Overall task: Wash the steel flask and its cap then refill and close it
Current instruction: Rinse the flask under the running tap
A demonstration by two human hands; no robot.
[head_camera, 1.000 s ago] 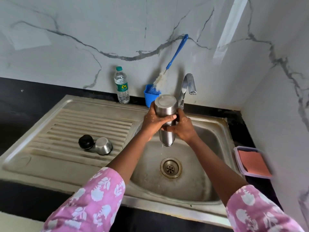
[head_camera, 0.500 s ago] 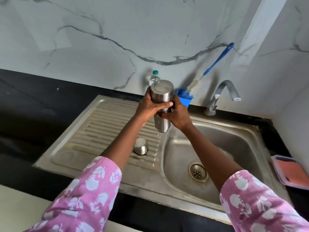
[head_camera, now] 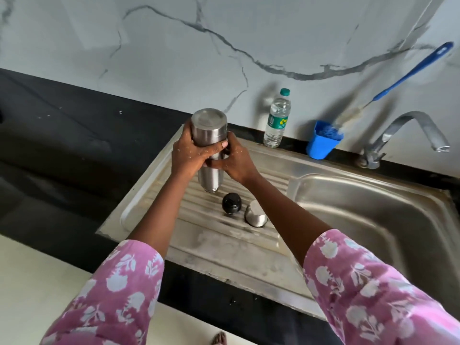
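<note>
steel flask [head_camera: 208, 143] inverted over drainboard [head_camera: 239, 235], left hand [head_camera: 190, 155] and right hand [head_camera: 236, 160] fingers curled round it, black stopper [head_camera: 231, 204] and steel cap [head_camera: 256, 216] below

A black stopper [head_camera: 231, 204] and a steel cap [head_camera: 256, 216] are lying on the drainboard [head_camera: 224, 247] just below the flask [head_camera: 209, 130], crowding that spot. Bare ribs are showing to their left. A water bottle [head_camera: 277, 118], a blue cup [head_camera: 321, 146], a brush [head_camera: 410, 72] and the tap [head_camera: 384, 136] are lining the back edge. The basin [head_camera: 361, 220] is lying open on the right.
</note>
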